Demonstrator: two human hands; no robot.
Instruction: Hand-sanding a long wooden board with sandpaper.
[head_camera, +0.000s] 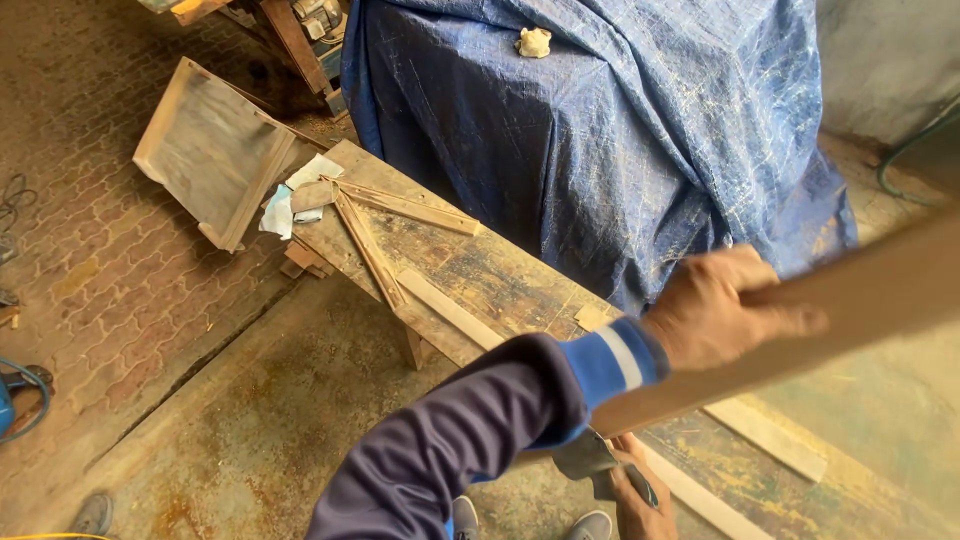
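Long plank (860, 300) was gripped by the left hand (715, 310), raised over the bench (480, 270). Right hand (635, 495), below it, was closed on a dark tool (590, 460). Plank should be kept steadied against sway.

Soft, even daylight fills the scene, with only faint shadows under the tabletop (480, 275) and no harsh glare. The left hand (725, 310) and the wooden board (860, 310) it grips are motion-blurred, while the blue tarp (620, 130) stays sharp. Straight lines bow slightly toward the edges.
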